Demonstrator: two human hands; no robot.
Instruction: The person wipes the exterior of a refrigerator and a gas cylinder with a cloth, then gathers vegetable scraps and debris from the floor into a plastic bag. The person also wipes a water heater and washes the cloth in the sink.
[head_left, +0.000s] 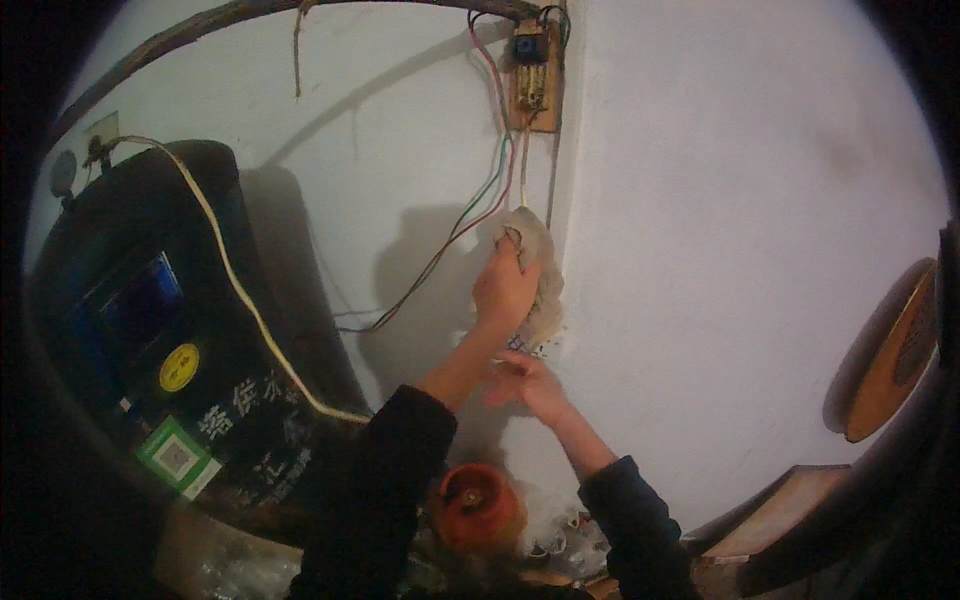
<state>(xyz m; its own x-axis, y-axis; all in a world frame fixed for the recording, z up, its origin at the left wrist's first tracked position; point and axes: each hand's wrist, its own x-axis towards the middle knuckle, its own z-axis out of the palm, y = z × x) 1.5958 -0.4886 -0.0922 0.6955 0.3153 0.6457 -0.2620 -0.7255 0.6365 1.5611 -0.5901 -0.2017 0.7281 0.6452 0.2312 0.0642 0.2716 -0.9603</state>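
Up against the white wall, my left hand (504, 291) grips a crumpled beige cloth or bag (549, 292) by its upper left side. A pale cable (524, 169) runs down from above to the top of this cloth; how the two join is hidden. A piece with a dark check pattern (517, 342) shows at its lower end. Just below it is my right hand (534, 388), fingers apart and blurred, with nothing visible in it. Whether its fingertips touch the lower edge, I cannot tell.
A wooden board with electrical fittings (534, 82) hangs above; thin coloured wires (450, 241) droop leftward. A black cabinet (277, 375) bearing writing stands left, crossed by a cream cable (225, 251). Below are an orange-red round container (480, 510) and plastic bags (555, 536). A wooden pole (202, 26) spans the top.
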